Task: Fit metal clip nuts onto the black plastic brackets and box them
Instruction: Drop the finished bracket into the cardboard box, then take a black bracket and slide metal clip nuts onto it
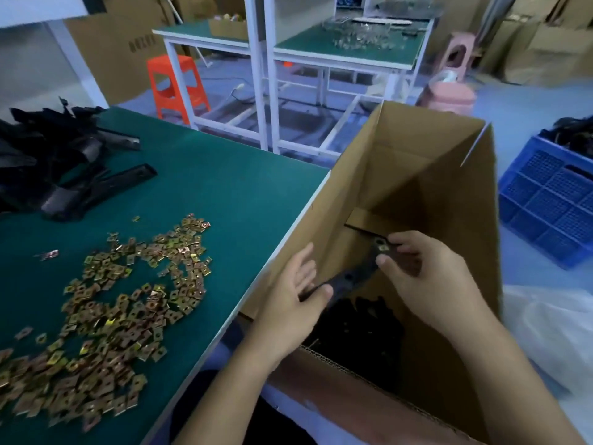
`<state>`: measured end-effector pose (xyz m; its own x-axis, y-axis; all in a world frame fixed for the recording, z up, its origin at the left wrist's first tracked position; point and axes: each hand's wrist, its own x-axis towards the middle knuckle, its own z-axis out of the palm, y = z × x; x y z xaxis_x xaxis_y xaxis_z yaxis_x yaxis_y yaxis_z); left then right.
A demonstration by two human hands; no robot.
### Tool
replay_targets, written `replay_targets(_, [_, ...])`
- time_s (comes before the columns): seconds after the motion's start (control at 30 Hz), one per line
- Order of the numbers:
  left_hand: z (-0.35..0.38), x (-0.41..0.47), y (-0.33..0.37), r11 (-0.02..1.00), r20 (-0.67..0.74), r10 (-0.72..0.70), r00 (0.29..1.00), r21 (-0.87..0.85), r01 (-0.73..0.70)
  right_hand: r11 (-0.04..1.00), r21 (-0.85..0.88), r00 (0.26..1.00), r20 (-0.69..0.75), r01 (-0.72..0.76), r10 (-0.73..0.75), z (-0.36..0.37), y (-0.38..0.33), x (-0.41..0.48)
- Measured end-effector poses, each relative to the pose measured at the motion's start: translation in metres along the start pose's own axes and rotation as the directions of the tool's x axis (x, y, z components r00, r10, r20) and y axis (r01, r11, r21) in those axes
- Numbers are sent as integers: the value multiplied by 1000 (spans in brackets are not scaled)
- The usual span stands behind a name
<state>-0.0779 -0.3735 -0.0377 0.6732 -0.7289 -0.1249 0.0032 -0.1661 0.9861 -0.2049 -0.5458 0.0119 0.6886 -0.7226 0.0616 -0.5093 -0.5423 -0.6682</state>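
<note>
The bracket (353, 274) you hold inside the cardboard box (417, 149) looks light and stiff, its clip nut (382, 248) seemingly seated. Your right hand (426, 277) pinches the nut end; your left hand (298, 293) closes loosely round the lower end. Loose nuts (128, 303) litter the tabletop (231, 194).

At lower left I see small brass-coloured metal clip nuts (106, 322), shiny, lying on a matt green felt-like table mat (224, 187). The long black plastic bracket (349, 277) looks dull. The brown corrugated cardboard box (417, 149) is matt, its cut edge fluted.
</note>
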Motion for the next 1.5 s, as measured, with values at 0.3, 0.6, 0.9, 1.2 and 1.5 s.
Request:
replay_targets(0.3, [-52, -22, 5, 998, -295, 2, 955, 55, 15, 993, -116, 973, 230, 27, 1, 23, -8, -13])
replay_targets(0.6, [-211, -175, 8, 999, -874, 45, 483, 53, 4, 854, 123, 696, 527, 505, -487, 150, -171, -42])
replay_targets(0.9, [-320, -316, -42, 958, -932, -286, -221, -284, -41, 741, -221, 623, 714, 634, -320, 218, -247, -61])
replay_targets(1.2, [-349, -327, -63, 952, -972, -187, -146, -216, 217, 684, 79, 487, 644, 725, -590, 265, -316, -113])
replay_targets(1.5, [-347, -285, -43, 978, -972, -149, 180, -117, 175, 606, 355, 421, 475, 711, -773, 359, -391, -162])
